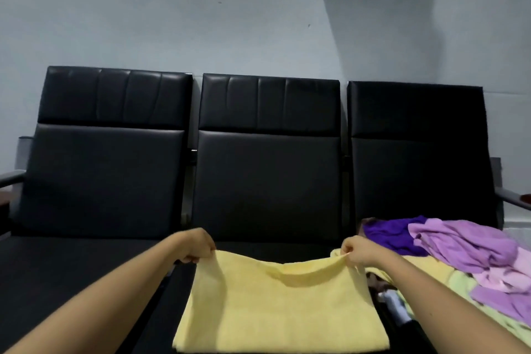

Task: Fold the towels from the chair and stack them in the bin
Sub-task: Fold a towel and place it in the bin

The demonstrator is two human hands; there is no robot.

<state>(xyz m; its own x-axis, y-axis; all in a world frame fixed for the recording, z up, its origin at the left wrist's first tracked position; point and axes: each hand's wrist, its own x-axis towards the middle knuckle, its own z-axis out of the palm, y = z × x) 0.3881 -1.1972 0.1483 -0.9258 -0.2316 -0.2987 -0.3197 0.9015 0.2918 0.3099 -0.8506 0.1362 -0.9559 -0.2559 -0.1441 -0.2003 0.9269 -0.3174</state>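
I see one yellow towel [281, 304], soft terry cloth, folded to a rectangle on the middle of three black padded seats [267, 181]. Left hand [198, 246] and right hand [357, 251] each pinch one far corner. One crumpled pile [459, 250] of purple, pink and green cloths lies on the right seat.

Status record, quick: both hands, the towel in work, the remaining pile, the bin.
left hand: pinches far left corner of yellow towel
right hand: pinches its far right corner
yellow towel: spread on middle seat of black bench, far edge lifted
towel pile: purple, lilac and pale green, on right seat
bin: not in view
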